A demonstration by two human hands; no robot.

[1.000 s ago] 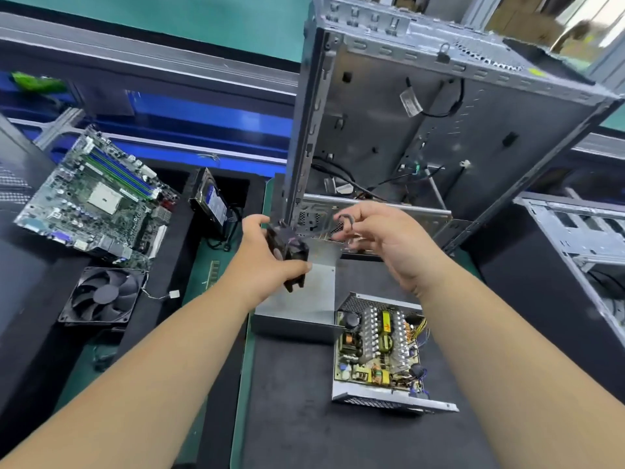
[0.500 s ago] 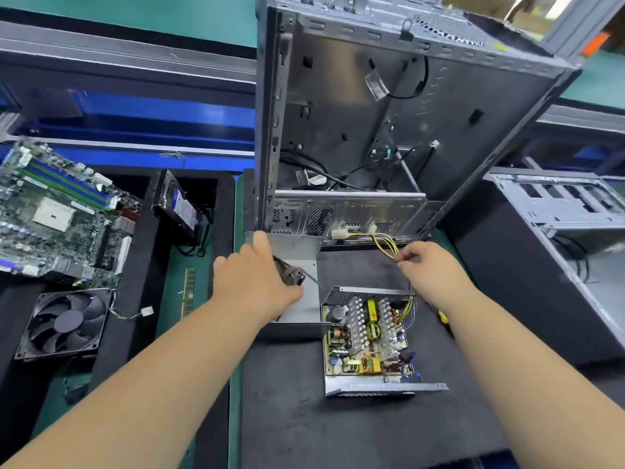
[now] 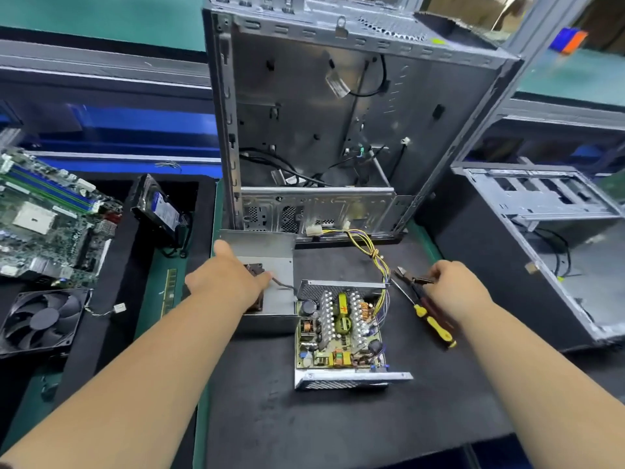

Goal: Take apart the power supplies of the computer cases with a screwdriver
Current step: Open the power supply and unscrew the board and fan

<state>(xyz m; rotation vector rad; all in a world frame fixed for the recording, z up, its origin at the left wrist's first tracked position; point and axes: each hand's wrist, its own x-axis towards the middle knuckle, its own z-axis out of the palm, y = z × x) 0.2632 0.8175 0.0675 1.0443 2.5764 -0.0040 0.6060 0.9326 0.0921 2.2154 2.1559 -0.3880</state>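
- The opened power supply is lying on the dark mat of the desk, between the two grips, its circuit board facing up with coils and heat sinks showing.
- Its bare metal cover is sitting just left of the board, under the left grip.
- The left grip is resting on that cover over a small dark fan; the thumb is sticking up and the fingers are reaching forward, but how they are curling around the fan is hidden, so I cannot tell whether it is being pinched.
- A bundle of yellow and dark wires is running from the board's far right corner up to a white connector, between the two grips.
- The right grip is curling around the handles of a pair of cutters, whose nose is pointing toward the wires, just beside them.
- A yellow-handled screwdriver is lying on the mat just beneath the right grip.
- An upright, gutted computer case is standing beyond both grips.
- A second case is lying well to the right of the right grip.
- Left of the left grip, a hard drive, a motherboard and a larger black fan are lying.
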